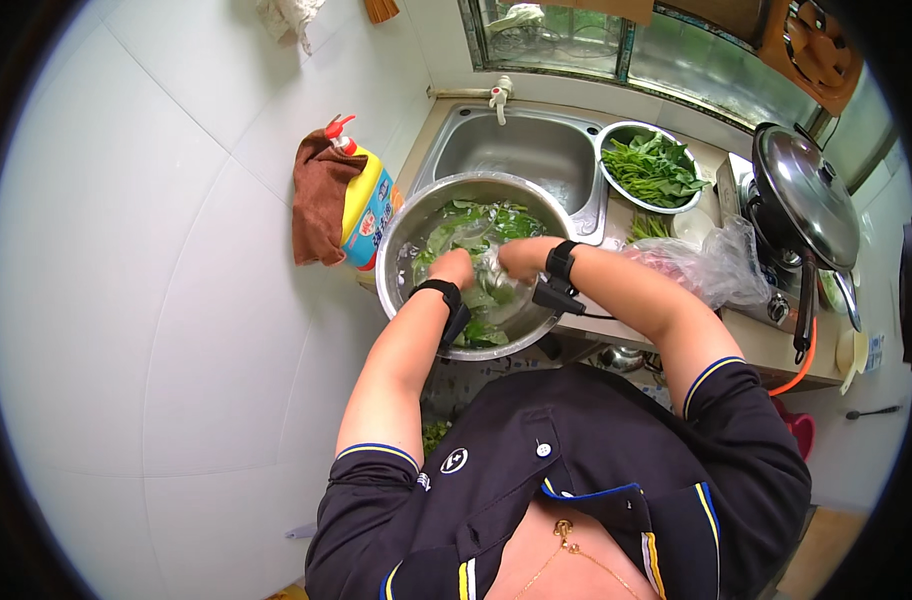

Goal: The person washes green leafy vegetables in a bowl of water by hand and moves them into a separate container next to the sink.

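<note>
A large round metal basin [390, 289] holds water and loose leafy greens [489, 217]. Both of my hands are down in it. My left hand [453, 268] is at the basin's middle, its fingers hidden by the water and leaves. Just to the right is my right hand [522, 259], angled inward, with its fingertips under splashing water. What either hand grips cannot be made out. The basin overlaps the front left of a stainless steel sink [523, 150]. Right of the sink, a smaller metal bowl [609, 169] is heaped with green leafy stems [651, 169].
A faucet [501, 94] rises behind the sink. Left of the basin stands a yellow detergent jug [367, 202] with a brown cloth [321, 199] over it. At right are a plastic bag [726, 259], more stems [648, 227] and a lidded wok [808, 199] on a gas stove, its handle pointing toward me.
</note>
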`<state>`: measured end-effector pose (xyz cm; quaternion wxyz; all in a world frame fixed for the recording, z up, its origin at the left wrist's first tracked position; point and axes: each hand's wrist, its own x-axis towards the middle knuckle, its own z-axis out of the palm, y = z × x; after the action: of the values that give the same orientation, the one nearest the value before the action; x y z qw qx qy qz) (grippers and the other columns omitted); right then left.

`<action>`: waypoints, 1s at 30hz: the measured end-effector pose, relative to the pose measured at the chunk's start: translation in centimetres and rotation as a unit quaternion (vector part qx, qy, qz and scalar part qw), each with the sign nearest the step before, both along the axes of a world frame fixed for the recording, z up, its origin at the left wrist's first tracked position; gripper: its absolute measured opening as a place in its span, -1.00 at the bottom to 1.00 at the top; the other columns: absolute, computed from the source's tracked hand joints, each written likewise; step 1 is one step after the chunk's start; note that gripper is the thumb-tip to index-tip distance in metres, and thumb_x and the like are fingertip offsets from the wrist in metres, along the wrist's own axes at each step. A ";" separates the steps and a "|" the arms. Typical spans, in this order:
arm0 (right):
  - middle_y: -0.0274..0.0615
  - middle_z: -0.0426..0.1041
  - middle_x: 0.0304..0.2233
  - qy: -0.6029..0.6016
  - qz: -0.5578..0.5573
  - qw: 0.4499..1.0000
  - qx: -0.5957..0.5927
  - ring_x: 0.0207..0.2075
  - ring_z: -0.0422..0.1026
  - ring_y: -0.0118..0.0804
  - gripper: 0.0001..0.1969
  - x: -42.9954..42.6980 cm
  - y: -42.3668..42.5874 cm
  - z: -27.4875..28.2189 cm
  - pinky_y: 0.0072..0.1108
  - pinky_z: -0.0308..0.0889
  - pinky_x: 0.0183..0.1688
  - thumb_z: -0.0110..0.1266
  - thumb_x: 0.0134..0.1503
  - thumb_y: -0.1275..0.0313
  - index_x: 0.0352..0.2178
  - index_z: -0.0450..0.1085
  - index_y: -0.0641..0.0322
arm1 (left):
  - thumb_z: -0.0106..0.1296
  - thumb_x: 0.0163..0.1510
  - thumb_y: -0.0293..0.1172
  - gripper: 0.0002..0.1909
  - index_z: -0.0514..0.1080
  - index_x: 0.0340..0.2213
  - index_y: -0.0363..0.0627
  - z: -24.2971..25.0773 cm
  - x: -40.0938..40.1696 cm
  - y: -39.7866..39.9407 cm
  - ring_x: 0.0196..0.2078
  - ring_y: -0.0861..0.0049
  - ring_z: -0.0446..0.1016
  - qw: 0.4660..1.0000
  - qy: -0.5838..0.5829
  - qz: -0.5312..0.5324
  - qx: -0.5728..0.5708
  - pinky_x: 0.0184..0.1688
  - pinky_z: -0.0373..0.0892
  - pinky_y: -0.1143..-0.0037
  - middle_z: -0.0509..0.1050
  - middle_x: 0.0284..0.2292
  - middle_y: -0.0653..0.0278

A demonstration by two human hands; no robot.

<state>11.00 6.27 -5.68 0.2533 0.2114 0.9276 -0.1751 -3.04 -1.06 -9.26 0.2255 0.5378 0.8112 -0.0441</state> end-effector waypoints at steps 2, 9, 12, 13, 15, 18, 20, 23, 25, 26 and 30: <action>-0.05 0.44 -0.60 -0.056 -0.018 0.997 -0.039 -0.56 0.44 -0.24 -0.87 -0.1 -0.6 0.9 -0.48 0.31 -0.53 -0.04 -0.18 0.51 -0.61 0.42 0.38 | -0.02 -0.24 -0.47 -0.72 0.41 -0.40 -0.35 0.0 0.0 0.2 -0.23 0.20 0.41 0.998 -0.009 -0.065 -0.026 -0.23 0.33 0.40 0.42 -0.33 -0.05; -0.21 0.42 -0.70 0.227 -0.146 0.948 -0.171 -0.63 0.42 -0.43 -0.88 2.2 3.6 5.5 -0.57 0.30 -0.54 0.00 -0.15 0.49 -0.62 0.38 0.38 | 0.12 -0.20 -0.37 -0.76 0.41 -0.49 -0.28 6.9 -2.7 -1.0 -0.50 0.63 0.34 0.941 -0.285 -0.006 0.181 -0.41 0.29 0.56 0.43 -0.56 0.27; -0.19 0.42 -0.67 0.294 -0.111 0.938 -0.144 -0.59 0.43 -0.43 -0.88 1.5 2.5 8.8 -0.62 0.30 -0.50 -0.03 -0.17 0.53 -0.54 0.39 0.37 | 0.15 -0.22 -0.42 -0.77 0.37 -0.49 -0.26 9.4 -2.7 -2.3 -0.52 0.69 0.32 0.891 -0.370 -0.013 0.263 -0.42 0.28 0.60 0.40 -0.58 0.32; -0.19 0.42 -0.67 0.294 -0.114 0.938 -0.144 -0.59 0.43 -0.43 -0.88 1.4 2.7 8.6 -0.62 0.30 -0.50 -0.03 -0.17 0.53 -0.54 0.39 0.37 | 0.15 -0.22 -0.42 -0.77 0.37 -0.49 -0.26 10.3 -1.9 -2.3 -0.52 0.69 0.32 0.891 -0.371 -0.015 0.262 -0.42 0.28 0.60 0.40 -0.58 0.32; -0.17 0.43 -0.64 0.306 -0.083 0.937 -0.148 -0.57 0.44 -0.43 -0.87 1.0 2.6 8.4 -0.61 0.30 -0.50 -0.06 -0.17 0.55 -0.53 0.39 0.38 | 0.16 -0.21 -0.41 -0.73 0.35 -0.43 -0.25 11.3 -0.3 -2.2 -0.48 0.73 0.30 0.859 -0.397 -0.049 0.319 -0.41 0.27 0.65 0.39 -0.52 0.37; -0.16 0.43 -0.63 0.284 -0.115 0.935 -0.177 -0.60 0.44 -0.43 -0.88 0.6 1.7 7.9 -0.61 0.32 -0.50 -0.09 -0.15 0.57 -0.55 0.37 0.41 | 0.19 -0.27 -0.38 -0.66 0.30 -0.44 -0.25 9.4 0.3 -1.6 -0.48 0.67 0.31 0.885 -0.310 -0.086 0.335 -0.41 0.28 0.61 0.39 -0.52 0.30; -0.16 0.43 -0.64 0.296 -0.153 0.912 -0.239 -0.65 0.42 -0.43 -0.89 0.9 1.6 7.0 -0.64 0.32 -0.52 -0.09 -0.13 0.57 -0.57 0.36 0.43 | 0.20 -0.28 -0.37 -0.62 0.29 -0.42 -0.27 8.0 0.3 -1.2 -0.48 0.61 0.33 0.905 -0.244 -0.072 0.340 -0.40 0.29 0.58 0.40 -0.52 0.26; -0.18 0.42 -0.68 0.301 -0.214 0.900 -0.232 -0.67 0.41 -0.44 -0.90 1.5 1.9 6.2 -0.65 0.30 -0.54 -0.04 -0.14 0.54 -0.60 0.37 0.40 | 0.20 -0.28 -0.37 -0.61 0.29 -0.41 -0.29 7.3 -0.7 -1.5 -0.48 0.59 0.35 0.892 -0.243 0.004 0.381 -0.41 0.30 0.56 0.41 -0.52 0.24; -0.23 0.41 -0.68 0.287 -0.214 0.921 -0.153 -0.68 0.37 -0.48 -0.91 1.8 2.9 5.1 -0.65 0.26 -0.56 0.04 -0.17 0.50 -0.62 0.38 0.36 | 0.19 -0.26 -0.39 -0.62 0.31 -0.39 -0.30 8.0 -0.9 -1.5 -0.46 0.58 0.40 0.884 -0.222 0.020 0.411 -0.40 0.32 0.56 0.43 -0.49 0.21; -0.24 0.40 -0.72 0.278 -0.221 0.925 -0.133 -0.68 0.37 -0.45 -0.89 2.1 3.4 4.5 -0.62 0.27 -0.55 0.05 -0.19 0.46 -0.65 0.39 0.32 | 0.18 -0.26 -0.39 -0.63 0.32 -0.39 -0.30 8.2 -0.6 -1.4 -0.46 0.56 0.41 0.896 -0.227 -0.007 0.382 -0.40 0.32 0.56 0.43 -0.49 0.19; -0.23 0.38 -0.73 0.289 -0.224 0.921 -0.131 -0.65 0.32 -0.41 -0.82 1.9 3.2 4.3 -0.54 0.24 -0.52 0.12 -0.23 0.34 -0.67 0.43 0.27 | 0.17 -0.26 -0.38 -0.66 0.32 -0.41 -0.26 8.7 2.5 -1.6 -0.47 0.36 0.41 0.889 -0.210 -0.125 0.387 -0.39 0.30 0.50 0.43 -0.51 0.11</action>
<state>12.89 9.48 -1.39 -0.0462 0.3185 0.8577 -0.4010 -0.53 -2.62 -0.60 0.1569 0.6764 0.6237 0.3589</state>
